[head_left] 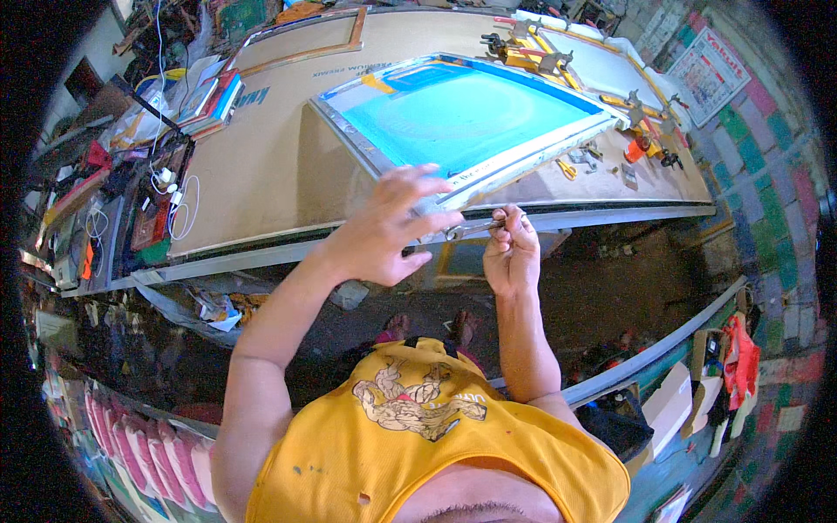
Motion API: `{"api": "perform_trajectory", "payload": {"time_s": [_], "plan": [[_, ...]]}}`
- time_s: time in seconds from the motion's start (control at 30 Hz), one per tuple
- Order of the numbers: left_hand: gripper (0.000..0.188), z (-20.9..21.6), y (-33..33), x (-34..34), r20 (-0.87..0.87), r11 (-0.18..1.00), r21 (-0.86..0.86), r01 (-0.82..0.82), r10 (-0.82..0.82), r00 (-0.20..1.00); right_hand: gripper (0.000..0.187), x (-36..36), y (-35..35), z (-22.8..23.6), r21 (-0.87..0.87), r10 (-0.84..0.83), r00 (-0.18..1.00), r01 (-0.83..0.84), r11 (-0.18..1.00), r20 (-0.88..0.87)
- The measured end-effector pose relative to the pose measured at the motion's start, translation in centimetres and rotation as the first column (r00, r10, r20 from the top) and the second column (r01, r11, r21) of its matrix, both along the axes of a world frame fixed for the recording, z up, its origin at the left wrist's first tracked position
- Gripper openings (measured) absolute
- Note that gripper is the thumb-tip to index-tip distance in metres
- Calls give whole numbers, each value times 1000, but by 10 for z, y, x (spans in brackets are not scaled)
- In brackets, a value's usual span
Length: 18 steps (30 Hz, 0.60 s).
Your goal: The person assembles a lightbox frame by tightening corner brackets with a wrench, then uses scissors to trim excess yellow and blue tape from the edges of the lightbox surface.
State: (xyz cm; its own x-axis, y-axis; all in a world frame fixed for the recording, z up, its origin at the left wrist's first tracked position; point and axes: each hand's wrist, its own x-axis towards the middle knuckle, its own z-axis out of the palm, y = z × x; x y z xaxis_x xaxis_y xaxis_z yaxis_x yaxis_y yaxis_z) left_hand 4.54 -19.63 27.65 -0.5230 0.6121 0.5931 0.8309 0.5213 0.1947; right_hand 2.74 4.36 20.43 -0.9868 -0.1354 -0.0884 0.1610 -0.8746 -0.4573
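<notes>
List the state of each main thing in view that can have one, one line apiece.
Left hand: open, fingers spread.
Right hand: fingertips closed on the slim metal tool.
Slim metal tool: held by one end.
Framed blue screen: mesh stretched across its frame.
Wooden frame: lying on the table.
Yellow clamps: grouped together; open or shut, cannot tell.
Yellow shirt: worn, with a small hole.

The upper garment is a yellow sleeveless shirt (331,427) with a wide, curved neckline. Its front carries a printed muscular cartoon figure (410,405), tan with dark outlines and a small red detail. White lettering (499,403) adjoins the print. Small dark spots and one oval hole or stain mark the fabric. The left hand (384,228) and right hand (512,253) are bare.
</notes>
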Motion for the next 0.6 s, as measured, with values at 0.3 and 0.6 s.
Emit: {"api": "perform_trajectory", "payload": {"time_s": [0.3, 0.6], "plan": [[44, -19, 33, -55, -33, 947, -124, 295, -301, 953, 27, 8, -6, 55, 401, -196, 954, 275, 874, -226], [27, -16, 67, -92, -77, 957, -146, 249, -262, 962, 24, 50, -52, 49, 392, 314, 365, 920, 26, -876]]}}
